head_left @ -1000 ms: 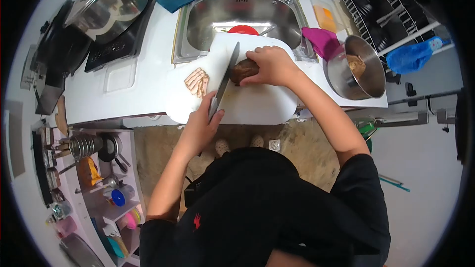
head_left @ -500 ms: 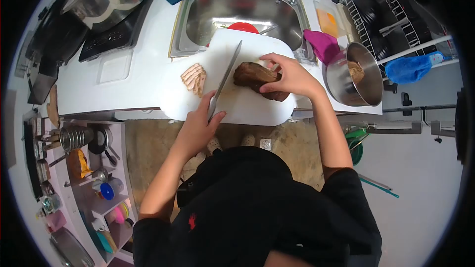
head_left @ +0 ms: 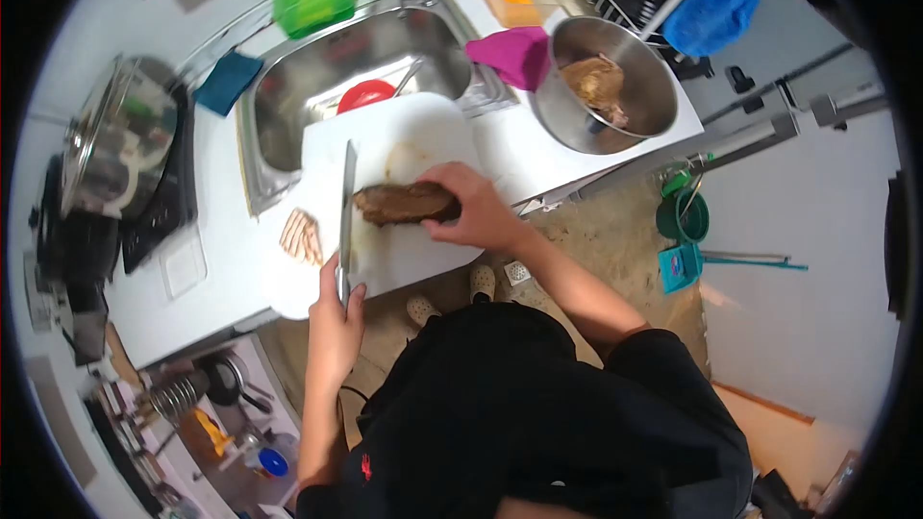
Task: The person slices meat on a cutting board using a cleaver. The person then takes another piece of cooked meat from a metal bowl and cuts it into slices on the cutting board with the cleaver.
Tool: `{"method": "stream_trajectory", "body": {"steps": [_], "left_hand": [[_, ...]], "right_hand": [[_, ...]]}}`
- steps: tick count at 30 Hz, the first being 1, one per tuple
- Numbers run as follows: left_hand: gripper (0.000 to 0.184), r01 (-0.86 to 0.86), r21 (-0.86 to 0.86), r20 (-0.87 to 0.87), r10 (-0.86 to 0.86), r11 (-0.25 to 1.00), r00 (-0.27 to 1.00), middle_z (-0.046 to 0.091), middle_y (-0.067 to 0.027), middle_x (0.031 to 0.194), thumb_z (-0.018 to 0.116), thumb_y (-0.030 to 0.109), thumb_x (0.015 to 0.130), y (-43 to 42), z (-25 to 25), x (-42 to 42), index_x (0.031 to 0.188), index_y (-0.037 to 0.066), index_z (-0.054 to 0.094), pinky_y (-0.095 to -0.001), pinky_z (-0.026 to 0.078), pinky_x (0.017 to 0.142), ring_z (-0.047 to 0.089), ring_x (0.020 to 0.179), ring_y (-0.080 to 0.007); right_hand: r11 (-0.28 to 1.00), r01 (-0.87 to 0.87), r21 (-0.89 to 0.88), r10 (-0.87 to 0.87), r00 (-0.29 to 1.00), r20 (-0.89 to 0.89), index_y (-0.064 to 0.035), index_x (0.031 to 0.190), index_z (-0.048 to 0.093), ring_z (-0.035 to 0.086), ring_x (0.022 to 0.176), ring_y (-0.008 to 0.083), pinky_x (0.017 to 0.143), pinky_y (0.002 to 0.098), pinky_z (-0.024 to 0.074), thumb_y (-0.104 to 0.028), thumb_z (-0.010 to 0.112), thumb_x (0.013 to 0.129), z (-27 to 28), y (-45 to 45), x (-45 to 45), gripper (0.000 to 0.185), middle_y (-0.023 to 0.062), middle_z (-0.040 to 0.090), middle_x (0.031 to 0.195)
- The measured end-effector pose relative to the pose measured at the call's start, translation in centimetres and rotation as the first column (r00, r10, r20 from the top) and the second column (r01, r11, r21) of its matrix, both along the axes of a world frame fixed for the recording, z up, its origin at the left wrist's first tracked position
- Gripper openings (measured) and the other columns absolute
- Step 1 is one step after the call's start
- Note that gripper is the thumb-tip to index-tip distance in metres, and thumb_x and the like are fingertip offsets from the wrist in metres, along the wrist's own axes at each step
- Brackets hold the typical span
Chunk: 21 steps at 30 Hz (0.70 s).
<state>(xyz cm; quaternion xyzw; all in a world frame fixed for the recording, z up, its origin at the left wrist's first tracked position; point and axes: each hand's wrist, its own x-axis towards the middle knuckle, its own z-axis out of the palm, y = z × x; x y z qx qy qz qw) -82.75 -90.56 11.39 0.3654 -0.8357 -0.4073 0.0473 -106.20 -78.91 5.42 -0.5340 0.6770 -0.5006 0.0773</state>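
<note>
My left hand (head_left: 336, 323) is closed round the handle of a long knife (head_left: 348, 202), whose blade points away from me over the white cutting board (head_left: 423, 135). Just right of the blade lies a brown piece of meat (head_left: 394, 203). My right hand (head_left: 473, 207) grips the right end of this meat, thumb on the near side and fingers on the far side. Several pale slices (head_left: 301, 236) rest together to the left of the knife.
Behind the board is a steel sink (head_left: 288, 86) with a red bowl (head_left: 365, 96). A steel pot (head_left: 630, 130) holding more meat stands at the right, beside a purple cloth (head_left: 514, 56). At the left are a lidded pot (head_left: 120, 149) and a teal cloth (head_left: 228, 83).
The view has turned toward the right. My right hand has closed on the meat, which now lies more level with its left end near the blade. My left hand still holds the knife.
</note>
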Motion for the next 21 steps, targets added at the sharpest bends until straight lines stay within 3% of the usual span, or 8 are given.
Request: {"method": "stream_trajectory", "body": {"steps": [8,11,13,16,19,21], "left_hand": [[0.039,-0.024,-0.098,0.011,0.025,0.995,1.000,0.063,-0.0272,0.089,0.053,0.010,0.097,1.5,-0.2,-1.0,0.133,0.004,0.040,-0.0362,0.048,0.073,0.064,0.077,-0.0357],[0.037,-0.117,-0.015,0.075,0.118,0.993,0.990,0.061,-0.0228,0.084,0.053,0.011,0.097,1.4,-1.8,-0.2,0.130,0.002,0.040,-0.0357,0.048,0.072,0.061,0.074,-0.0307],[0.031,-0.161,0.009,0.094,0.159,0.987,0.983,0.059,-0.0175,0.078,0.053,0.012,0.098,1.8,-1.4,-0.7,0.123,0.000,0.041,-0.0337,0.048,0.063,0.060,0.068,-0.0235],[0.024,-0.291,0.209,0.149,0.264,0.934,0.953,0.055,-0.0122,0.071,0.052,0.010,0.097,2.2,-0.1,-1.4,0.117,0.001,0.041,-0.0302,0.046,0.051,0.058,0.059,-0.0160],[0.021,-0.349,0.251,0.031,0.353,0.903,0.935,0.052,-0.0067,0.065,0.052,0.007,0.095,2.6,-0.5,-1.4,0.112,0.003,0.040,-0.0269,0.041,0.041,0.053,0.051,-0.0108],[0.022,-0.334,0.190,0.058,0.329,0.923,0.942,0.052,-0.0061,0.065,0.051,0.006,0.094,2.5,-0.6,-1.1,0.113,0.003,0.040,-0.0274,0.040,0.041,0.052,0.050,-0.0114]], "right_hand": [[0.991,0.026,-0.131,-0.025,1.000,0.013,-0.0076,0.112,0.056,0.055,0.101,0.0319,0.089,0.0409,0.0481,-0.016,0.077,0.064,-1.8,0.0,0.3,0.053,0.0116,0.057,0.108],[0.986,0.021,-0.166,-0.014,0.999,0.039,-0.0071,0.111,0.057,0.055,0.101,0.0311,0.089,0.0395,0.0477,-0.017,0.078,0.063,-2.0,-0.3,0.0,0.053,0.0116,0.057,0.109],[0.986,0.002,-0.165,0.006,0.999,0.052,-0.0065,0.110,0.057,0.055,0.101,0.0302,0.088,0.0385,0.0475,-0.017,0.078,0.063,-1.9,-0.2,-0.2,0.053,0.0115,0.057,0.109],[0.991,-0.013,-0.135,0.026,0.995,0.093,-0.0058,0.109,0.057,0.055,0.100,0.0299,0.087,0.0383,0.0477,-0.017,0.078,0.063,-1.9,-0.1,-0.2,0.052,0.0112,0.057,0.108],[0.991,-0.025,-0.133,0.039,0.994,0.105,-0.0054,0.108,0.057,0.054,0.098,0.0299,0.085,0.0382,0.0479,-0.017,0.078,0.063,-1.8,-0.1,-0.4,0.051,0.0108,0.057,0.105],[0.987,-0.017,-0.163,0.033,0.994,0.101,-0.0050,0.107,0.056,0.054,0.097,0.0299,0.085,0.0383,0.0479,-0.017,0.078,0.062,-1.9,-0.3,-0.5,0.051,0.0105,0.057,0.103]]}}
